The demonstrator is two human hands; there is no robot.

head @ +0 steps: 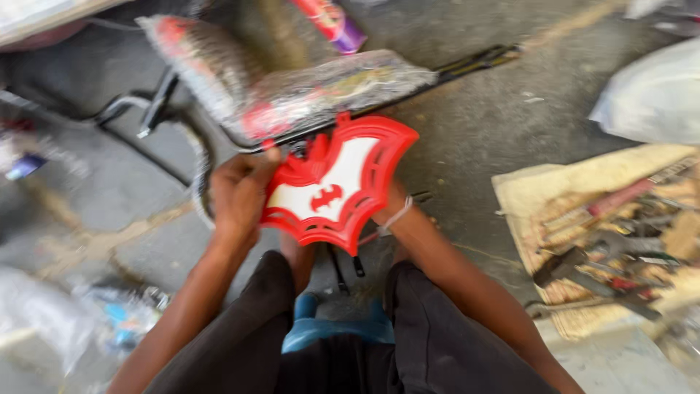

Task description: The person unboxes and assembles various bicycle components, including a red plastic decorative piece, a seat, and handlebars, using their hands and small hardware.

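looking down past my knees, i have a red bat-shaped plastic plate [337, 191] with a white centre held up in the middle of the frame, tilted so its face turns toward the camera. my left hand [239, 195] is wrapped on the plate's left edge, fingers [255, 162] closed over the rim, which seems to be what steadies it. my right hand [390, 211] sits behind the plate's lower right side; only the wrist with a thin band shows, so i cannot tell whether those fingers are closed on it or just propping it from the back. just above the plate, touching or nearly so, lies a small bicycle's seat and frame still wrapped in clear plastic [292, 91], with a wheel rim [197, 168] curving down at centre left; the plate is held right up against that frame, as if being matched to it. at the right of the frame a worn cloth [525, 197] on the concrete floor [474, 124] carries a spread of hand tools [605, 248], near my right arm. a white bag [656, 95] sits at upper right, and a blue stool [321, 328] shows between my legs at the bottom. the picture is blurred, so finer detail is lost.
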